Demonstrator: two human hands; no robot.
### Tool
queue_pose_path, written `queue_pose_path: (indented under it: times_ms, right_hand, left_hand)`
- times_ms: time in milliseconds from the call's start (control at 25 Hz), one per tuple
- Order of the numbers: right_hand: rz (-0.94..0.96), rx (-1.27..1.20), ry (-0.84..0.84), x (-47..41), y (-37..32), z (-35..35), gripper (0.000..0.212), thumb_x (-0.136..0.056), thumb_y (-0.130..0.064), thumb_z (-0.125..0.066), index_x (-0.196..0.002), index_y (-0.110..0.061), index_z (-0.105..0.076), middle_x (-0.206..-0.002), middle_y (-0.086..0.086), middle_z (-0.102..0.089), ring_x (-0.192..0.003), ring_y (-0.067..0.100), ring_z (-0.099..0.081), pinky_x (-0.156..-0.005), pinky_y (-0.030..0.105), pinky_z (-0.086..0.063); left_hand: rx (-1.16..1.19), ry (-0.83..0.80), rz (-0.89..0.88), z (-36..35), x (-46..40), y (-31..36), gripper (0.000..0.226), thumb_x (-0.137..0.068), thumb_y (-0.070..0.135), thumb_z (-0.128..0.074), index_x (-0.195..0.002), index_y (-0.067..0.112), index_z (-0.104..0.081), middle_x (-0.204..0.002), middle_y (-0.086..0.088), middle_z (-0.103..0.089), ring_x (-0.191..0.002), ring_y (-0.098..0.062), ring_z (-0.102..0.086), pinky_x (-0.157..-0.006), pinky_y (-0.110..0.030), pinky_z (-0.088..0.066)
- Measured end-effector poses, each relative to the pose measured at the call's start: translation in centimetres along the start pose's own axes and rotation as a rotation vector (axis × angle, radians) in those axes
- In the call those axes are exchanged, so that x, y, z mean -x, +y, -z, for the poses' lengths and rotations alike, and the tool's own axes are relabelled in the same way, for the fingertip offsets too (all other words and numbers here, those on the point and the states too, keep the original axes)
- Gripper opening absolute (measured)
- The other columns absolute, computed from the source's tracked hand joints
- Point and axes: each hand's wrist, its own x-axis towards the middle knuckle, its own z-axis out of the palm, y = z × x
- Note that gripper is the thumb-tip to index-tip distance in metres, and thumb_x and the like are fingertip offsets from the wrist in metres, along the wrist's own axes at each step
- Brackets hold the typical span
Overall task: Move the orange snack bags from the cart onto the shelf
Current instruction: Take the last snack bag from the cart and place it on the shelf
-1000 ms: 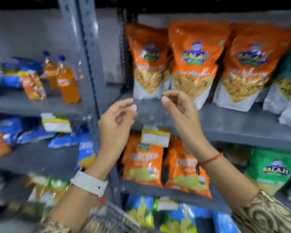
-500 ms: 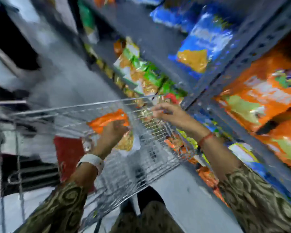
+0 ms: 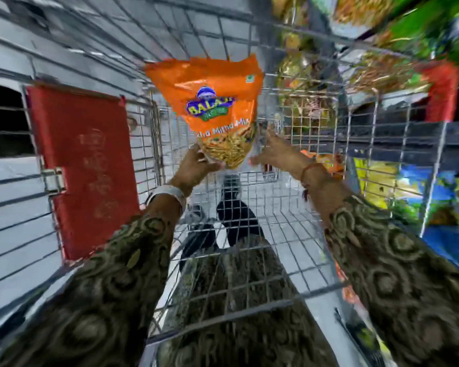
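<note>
One orange snack bag (image 3: pixel 212 102) stands upright inside the wire cart (image 3: pixel 270 247), its label facing me. My left hand (image 3: pixel 196 168) grips the bag's lower left corner. My right hand (image 3: pixel 276 152) is at the bag's lower right edge with fingers spread, touching or nearly touching it; blur hides which. The shelf (image 3: pixel 398 144) with its snack packs runs along the right side, beyond the cart's wire wall.
A red plastic flap (image 3: pixel 85 168) hangs on the cart's left wall. Through the cart's wire floor I see grey floor tiles and my dark shoes (image 3: pixel 233 213). Green, yellow and blue packs (image 3: pixel 435 186) fill the blurred shelves at right.
My view swung from the shelf down into the cart. Both hands dropped from the shelf into the cart, and my left hand took hold of an orange bag, now lifted upright.
</note>
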Motion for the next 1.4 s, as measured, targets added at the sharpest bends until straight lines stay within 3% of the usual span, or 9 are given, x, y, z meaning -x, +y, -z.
queue_pose_path:
  times_ms: [160,320,600,840,1000,1080,1160,1240,1400]
  right_hand:
    - [0.006,-0.043,-0.093,-2.5,1.0,-0.1,0.076,-0.080,-0.003,-0.078,-0.146,-0.012,-0.041,-0.151,0.010,-0.047,-0.140,0.028,-0.042,-0.114,0.049,-0.038]
    - [0.003,-0.088,-0.063,-1.1,1.5,0.5,0.085,-0.072,-0.011,-0.085,-0.145,-0.015,-0.042,-0.150,0.008,-0.050,-0.139,0.027,-0.044,-0.115,0.051,-0.037]
    - [0.113,-0.261,0.054,7.7,3.4,1.8,0.067,-0.074,-0.015,-0.084,-0.135,-0.017,-0.055,-0.135,0.007,-0.064,-0.126,0.028,-0.058,-0.109,0.053,-0.044]
    - [0.367,-0.402,0.355,21.8,1.1,1.5,0.067,-0.067,-0.026,-0.087,-0.128,-0.020,-0.060,-0.127,0.001,-0.070,-0.119,0.021,-0.065,-0.105,0.047,-0.049]
    - [0.561,-0.470,0.658,34.0,-0.7,0.6,0.057,-0.062,-0.025,-0.089,-0.113,-0.011,-0.067,-0.115,0.010,-0.075,-0.100,0.024,-0.072,-0.087,0.038,-0.058]
    - [0.646,-0.507,0.806,40.8,-1.1,0.2,0.059,-0.069,-0.012,-0.087,-0.119,0.003,-0.059,-0.122,0.024,-0.068,-0.102,0.027,-0.072,-0.089,0.041,-0.058]
    - [0.731,-0.557,0.937,46.8,-1.2,0.0,0.054,-0.071,-0.005,-0.084,-0.119,-0.005,-0.060,-0.115,0.012,-0.075,-0.103,0.020,-0.073,-0.088,0.039,-0.059]
    - [0.823,-0.571,1.108,54.0,-1.0,-0.8,0.061,-0.065,-0.013,-0.088,-0.118,-0.018,-0.059,-0.110,-0.004,-0.077,-0.102,0.011,-0.072,-0.087,0.032,-0.058]
    - [0.933,-0.583,1.428,66.4,1.9,-2.4,0.074,-0.058,-0.027,-0.088,-0.125,-0.019,-0.058,-0.119,0.013,-0.073,-0.111,0.028,-0.069,-0.093,0.040,-0.058]
  left_hand:
    - [0.076,-0.052,-0.083,-0.4,-0.7,-0.1,0.058,-0.077,-0.012,-0.071,-0.131,-0.007,-0.050,-0.126,-0.018,-0.061,-0.108,-0.026,-0.061,-0.081,-0.019,-0.056]
    - [0.098,-0.095,-0.059,-0.7,1.1,1.4,0.057,-0.074,-0.003,-0.077,-0.126,0.003,-0.056,-0.125,-0.014,-0.067,-0.112,-0.026,-0.063,-0.080,-0.025,-0.055]
    - [-0.040,-0.260,-0.187,-1.8,6.7,6.2,0.056,-0.076,0.001,-0.078,-0.128,0.006,-0.057,-0.128,-0.015,-0.067,-0.119,-0.029,-0.063,-0.099,-0.043,-0.053]
    - [-0.105,-0.371,-0.492,-2.7,17.2,13.4,0.055,-0.073,-0.002,-0.078,-0.125,0.005,-0.060,-0.114,-0.008,-0.073,-0.099,-0.011,-0.073,-0.089,-0.028,-0.059]
    - [-0.176,-0.398,-0.794,-4.1,27.2,18.8,0.052,-0.066,0.013,-0.084,-0.114,0.025,-0.066,-0.111,-0.006,-0.073,-0.104,-0.021,-0.070,-0.096,-0.046,-0.055]
    - [-0.169,-0.471,-0.980,-5.6,33.3,21.5,0.048,-0.066,0.013,-0.083,-0.104,0.038,-0.064,-0.095,0.007,-0.077,-0.092,-0.012,-0.071,-0.083,-0.033,-0.059]
    - [-0.171,-0.511,-1.127,-7.4,38.7,23.6,0.052,-0.066,0.016,-0.082,-0.108,0.035,-0.058,-0.082,0.013,-0.079,-0.081,-0.005,-0.072,-0.072,-0.019,-0.057]
    - [-0.171,-0.586,-1.236,-10.2,44.4,25.3,0.061,-0.066,0.019,-0.083,-0.120,0.023,-0.055,-0.083,0.010,-0.079,-0.081,-0.008,-0.072,-0.073,-0.019,-0.057]
    - [-0.168,-0.819,-1.378,-17.3,54.3,27.2,0.052,-0.068,0.018,-0.084,-0.111,0.029,-0.058,-0.081,0.017,-0.079,-0.077,0.002,-0.073,-0.065,-0.012,-0.054]
